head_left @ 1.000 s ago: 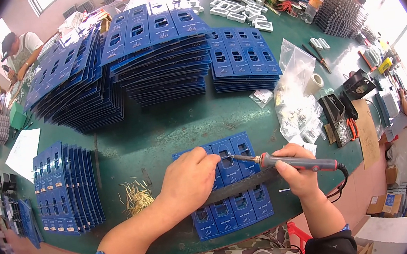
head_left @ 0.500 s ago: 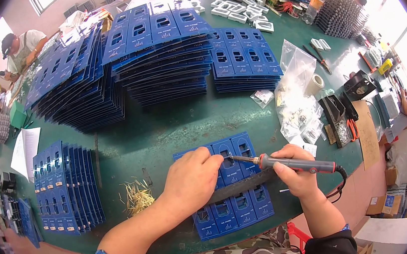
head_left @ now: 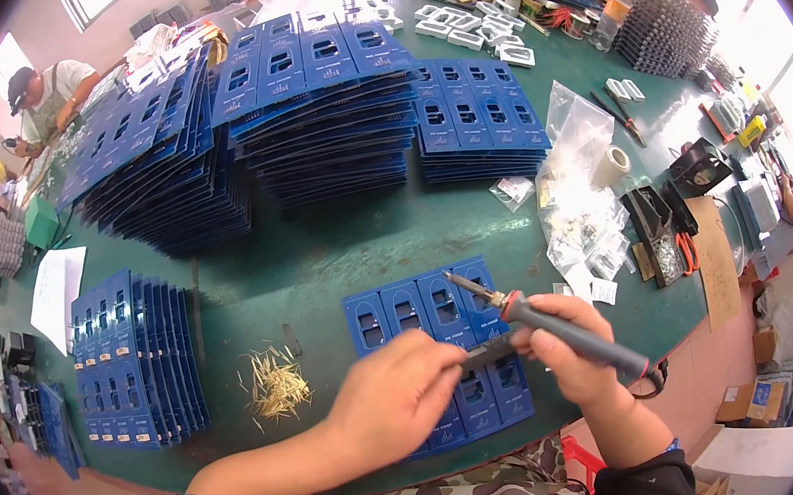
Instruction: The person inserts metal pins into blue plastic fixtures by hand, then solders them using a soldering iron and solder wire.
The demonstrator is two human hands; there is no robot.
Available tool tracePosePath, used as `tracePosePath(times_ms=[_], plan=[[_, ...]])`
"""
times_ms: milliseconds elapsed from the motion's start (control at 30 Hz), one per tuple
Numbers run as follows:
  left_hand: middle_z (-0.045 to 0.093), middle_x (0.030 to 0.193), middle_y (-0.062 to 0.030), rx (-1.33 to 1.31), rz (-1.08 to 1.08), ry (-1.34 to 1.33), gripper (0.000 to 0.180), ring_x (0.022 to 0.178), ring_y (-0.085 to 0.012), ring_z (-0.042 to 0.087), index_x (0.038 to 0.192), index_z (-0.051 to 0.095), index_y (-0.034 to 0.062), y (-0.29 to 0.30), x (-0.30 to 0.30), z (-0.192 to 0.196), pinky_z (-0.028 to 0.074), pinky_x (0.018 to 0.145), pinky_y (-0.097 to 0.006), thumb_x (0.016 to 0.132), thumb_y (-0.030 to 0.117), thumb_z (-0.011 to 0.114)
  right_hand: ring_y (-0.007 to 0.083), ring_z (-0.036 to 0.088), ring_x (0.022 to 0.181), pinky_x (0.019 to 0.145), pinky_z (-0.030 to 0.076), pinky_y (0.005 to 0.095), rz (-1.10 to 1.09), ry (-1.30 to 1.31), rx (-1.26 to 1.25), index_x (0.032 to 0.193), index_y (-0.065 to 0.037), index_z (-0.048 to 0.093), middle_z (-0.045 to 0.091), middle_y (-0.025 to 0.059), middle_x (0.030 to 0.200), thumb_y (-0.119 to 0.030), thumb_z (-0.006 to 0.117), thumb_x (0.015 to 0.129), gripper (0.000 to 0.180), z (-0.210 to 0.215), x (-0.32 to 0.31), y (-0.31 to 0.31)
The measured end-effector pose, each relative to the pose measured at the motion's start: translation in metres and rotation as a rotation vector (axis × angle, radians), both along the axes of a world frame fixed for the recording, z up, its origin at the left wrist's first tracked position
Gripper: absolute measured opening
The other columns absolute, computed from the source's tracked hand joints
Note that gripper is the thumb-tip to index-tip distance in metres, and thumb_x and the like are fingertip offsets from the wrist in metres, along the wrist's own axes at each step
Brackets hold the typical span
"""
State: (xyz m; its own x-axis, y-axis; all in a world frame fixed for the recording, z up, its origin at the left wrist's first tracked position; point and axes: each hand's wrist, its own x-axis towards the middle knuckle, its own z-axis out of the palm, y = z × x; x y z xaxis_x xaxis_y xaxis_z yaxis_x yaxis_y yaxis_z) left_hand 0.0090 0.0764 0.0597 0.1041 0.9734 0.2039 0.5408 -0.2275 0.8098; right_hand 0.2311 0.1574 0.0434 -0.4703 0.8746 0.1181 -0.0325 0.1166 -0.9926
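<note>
A blue circuit board panel [head_left: 444,309] with rows of cut-out windows lies flat on the green table in front of me. Across its middle runs a dark flat bar [head_left: 488,350]. The fingers of my left hand [head_left: 389,400] are closed on the bar's left part and cover some of the panel. My right hand [head_left: 573,350] grips a soldering iron [head_left: 578,336] by its grey handle, and its fingertips touch the bar's right end. The iron's tip points up and left, over the panel's upper part. Left of my hands lies a pile of thin brass-coloured pins [head_left: 277,386].
Tall stacks of blue panels [head_left: 322,148] fill the far side. More panels [head_left: 136,365] stand upright at left. On the right are a plastic bag of parts [head_left: 582,197], a tape roll [head_left: 613,166], a black tray [head_left: 654,228] and red-handled pliers [head_left: 687,252]. Other people work around the table.
My right hand has drawn the iron's tip up off the panel and brought its fingers to the bar. My left hand has come down from the upper row onto the bar.
</note>
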Motion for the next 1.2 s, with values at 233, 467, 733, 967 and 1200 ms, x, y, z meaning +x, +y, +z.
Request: tracePosePath(times_ms=[233,467,733,967,1200], plan=[[0.057,0.085,-0.0116,0.008,-0.011,-0.203,0.015,0.074,-0.0306,0.06,0.101,0.06,0.0044,-0.022,0.017,-0.004,0.049,0.063,-0.04,0.087,0.008,0.065,0.016,0.068,0.089,0.078,0.054,0.0292,0.132,-0.001,0.166,0.116,-0.001,0.06,0.07,0.0126,0.106,-0.002,0.068,0.087,0.03,-0.014,-0.018,-0.018],[0.061,0.084,-0.0113,0.129,0.108,0.014,0.012,0.074,-0.027,0.06,0.097,0.065,0.0029,-0.015,-0.016,-0.012,0.049,0.064,-0.035,0.085,0.004,0.066,0.0176,0.066,0.08,0.072,0.052,0.0307,0.052,-0.102,0.259,0.11,-0.001,0.062,0.069,0.0119,0.097,-0.007,0.072,0.083,0.029,-0.009,-0.011,-0.002],[0.06,0.086,-0.0114,0.076,0.227,0.2,0.012,0.077,-0.0301,0.062,0.098,0.066,0.0029,0.004,-0.041,-0.037,0.05,0.067,-0.038,0.086,0.006,0.063,0.0167,0.06,0.069,0.063,0.046,0.0297,-0.042,-0.15,0.31,0.093,0.001,0.067,0.065,0.0096,0.081,-0.004,0.074,0.078,0.017,-0.017,-0.017,0.021],[0.06,0.085,-0.0108,0.093,0.211,0.269,0.013,0.078,-0.0312,0.062,0.098,0.066,0.0036,0.006,-0.041,-0.041,0.051,0.067,-0.04,0.085,0.006,0.063,0.0164,0.06,0.065,0.057,0.046,0.029,-0.018,-0.169,0.402,0.092,0.001,0.067,0.065,0.0091,0.077,-0.003,0.075,0.076,0.018,-0.016,-0.023,0.022],[0.06,0.085,-0.0102,0.112,0.209,0.286,0.013,0.079,-0.0311,0.061,0.097,0.066,0.0046,0.008,-0.041,-0.042,0.051,0.068,-0.04,0.085,0.007,0.063,0.0172,0.061,0.064,0.057,0.046,0.0294,-0.004,-0.185,0.431,0.092,0.0,0.067,0.065,0.009,0.075,-0.004,0.075,0.076,0.018,-0.015,-0.025,0.023]])
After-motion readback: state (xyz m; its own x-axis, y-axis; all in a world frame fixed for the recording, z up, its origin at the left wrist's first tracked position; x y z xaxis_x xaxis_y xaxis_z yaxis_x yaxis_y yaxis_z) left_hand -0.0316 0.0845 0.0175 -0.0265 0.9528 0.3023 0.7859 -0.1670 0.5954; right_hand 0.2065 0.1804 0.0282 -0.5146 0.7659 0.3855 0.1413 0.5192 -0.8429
